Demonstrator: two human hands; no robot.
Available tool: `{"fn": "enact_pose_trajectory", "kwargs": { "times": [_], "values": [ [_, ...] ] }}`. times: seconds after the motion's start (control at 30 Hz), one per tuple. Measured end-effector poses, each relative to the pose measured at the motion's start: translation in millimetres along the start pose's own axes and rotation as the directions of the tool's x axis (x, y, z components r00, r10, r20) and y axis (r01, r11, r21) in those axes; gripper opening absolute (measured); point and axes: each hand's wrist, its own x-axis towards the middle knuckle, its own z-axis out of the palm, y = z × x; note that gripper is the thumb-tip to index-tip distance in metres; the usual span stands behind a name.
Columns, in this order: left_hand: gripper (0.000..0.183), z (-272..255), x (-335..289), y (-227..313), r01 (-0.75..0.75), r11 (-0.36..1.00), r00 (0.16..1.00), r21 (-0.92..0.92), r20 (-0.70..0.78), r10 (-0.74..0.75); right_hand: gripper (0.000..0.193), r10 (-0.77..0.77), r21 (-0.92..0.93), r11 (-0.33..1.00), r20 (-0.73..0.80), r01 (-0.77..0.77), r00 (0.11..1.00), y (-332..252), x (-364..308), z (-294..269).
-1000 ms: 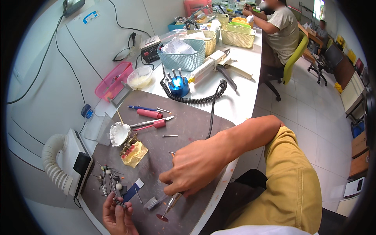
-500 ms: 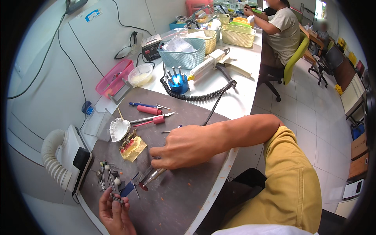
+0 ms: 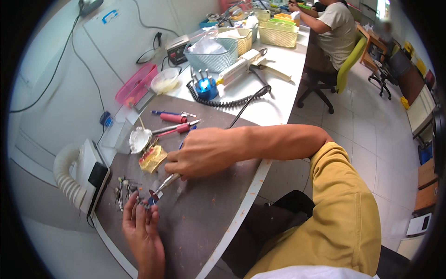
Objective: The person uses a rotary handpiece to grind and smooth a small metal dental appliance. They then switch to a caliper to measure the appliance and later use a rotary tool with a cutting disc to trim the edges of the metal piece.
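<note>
My left hand (image 3: 143, 232) pinches a small grey, bumpy piece like a row of metal dental crowns (image 3: 143, 203) between its fingertips. In my right hand (image 3: 200, 152) is a rotary handpiece (image 3: 171, 179), gripped like a pen. A dark red disc (image 3: 154, 195) at its tip is at the grey piece; whether they touch I cannot tell. Beyond the hands stand a yellow dental cast (image 3: 153, 160) with red on its gum edge and a white dental cast (image 3: 140, 140). Several mounted burs (image 3: 122, 189) lie left of the grey piece.
A knife (image 3: 170, 128), red-handled tools (image 3: 173, 118) and a pen (image 3: 162, 113) lie behind the casts. A white suction hose (image 3: 68, 169) stands left. Farther back are a blue bur stand (image 3: 205, 88), a coiled cord (image 3: 218, 103) and baskets (image 3: 211, 55). A co-worker (image 3: 335, 39) sits beyond.
My left hand has come up and right with the grey piece. My right hand has shifted slightly left and up, and the handpiece's disc is now at the piece. The view has shifted a little.
</note>
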Motion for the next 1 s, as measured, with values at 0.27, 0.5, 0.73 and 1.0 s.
{"fn": "enact_pose_trajectory", "kwargs": {
  "times": [0.27, 0.5, 0.73, 1.0],
  "values": [
    [0.039, 11.0, 1.9, 1.4, 0.047, 0.994, 0.992, -0.098, 0.123, -0.035, 0.031, 0.079, 0.146, 0.989, -0.319, -0.033, 0.944, -4.0, 19.8, -30.7],
    [0.027, -10.0, -4.8, 1.5, -0.028, 0.994, 0.994, -0.104, 0.104, 0.039, 0.023, 0.143, 0.209, 0.976, -0.416, -0.059, 0.898, -16.7, 58.1, -26.5],
    [0.016, -4.7, -2.3, 1.3, -0.166, 0.981, 0.976, -0.099, 0.126, 0.178, 0.028, 0.091, 0.237, 0.971, -0.318, -0.014, 0.944, -24.2, 42.1, -6.1],
    [0.019, -7.1, 0.0, -2.3, -0.187, 0.98, 0.975, -0.073, 0.112, 0.194, 0.036, 0.206, 0.338, 0.929, -0.135, -0.15, 0.969, -30.2, 38.4, -8.2]
  ]
}}
